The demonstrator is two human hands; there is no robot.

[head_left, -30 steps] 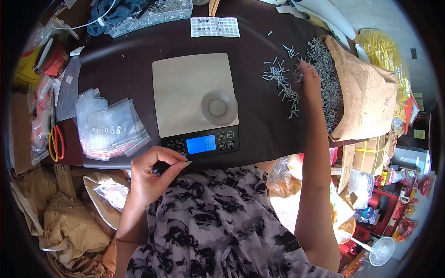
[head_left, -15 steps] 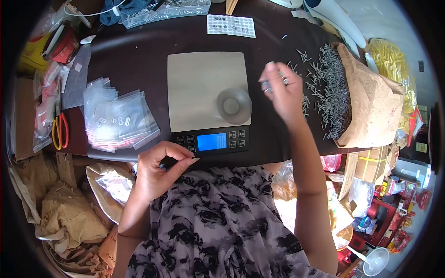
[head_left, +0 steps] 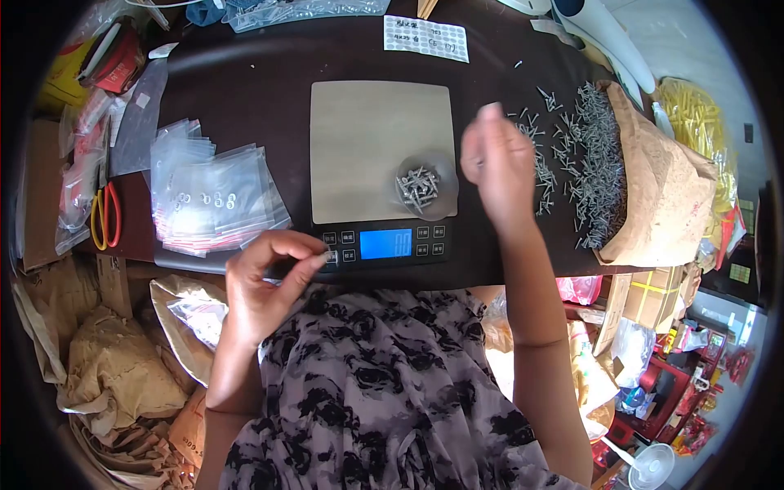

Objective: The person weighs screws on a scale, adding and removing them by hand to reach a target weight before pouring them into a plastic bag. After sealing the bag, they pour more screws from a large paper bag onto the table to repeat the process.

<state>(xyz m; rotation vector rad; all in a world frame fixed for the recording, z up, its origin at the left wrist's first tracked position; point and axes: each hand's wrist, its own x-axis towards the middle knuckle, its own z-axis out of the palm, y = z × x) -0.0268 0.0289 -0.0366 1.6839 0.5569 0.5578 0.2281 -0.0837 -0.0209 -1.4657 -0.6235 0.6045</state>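
A digital scale [head_left: 380, 122] with a pale square plate and a lit blue display lies in front of me. On the plate's lower right corner sits a small translucent bowl [head_left: 441, 202] holding a heap of screws [head_left: 418, 187]. My right hand [head_left: 500, 159] hovers just right of the bowl, fingers curled in and partly blurred; its inside is hidden. Near the scale's lower left buttons is my left hand [head_left: 273, 278], thumb and index finger pinched together. Whatever may be between those fingertips is too small to name. Loose screws [head_left: 596, 163] spread beyond the right hand.
A brown paper bag [head_left: 657, 184] lies behind the screw pile. Several clear zip bags [head_left: 220, 196] overlap left of the scale, with orange-handled scissors [head_left: 106, 216] further left. A label sheet [head_left: 426, 38] and a plastic tray [head_left: 306, 11] of small hardware are at the back.
Screws now lie in the bowl, which was bare before; the right hand had held screws and has let them drop. My left hand has shifted slightly left and up. The whole view has moved a little.
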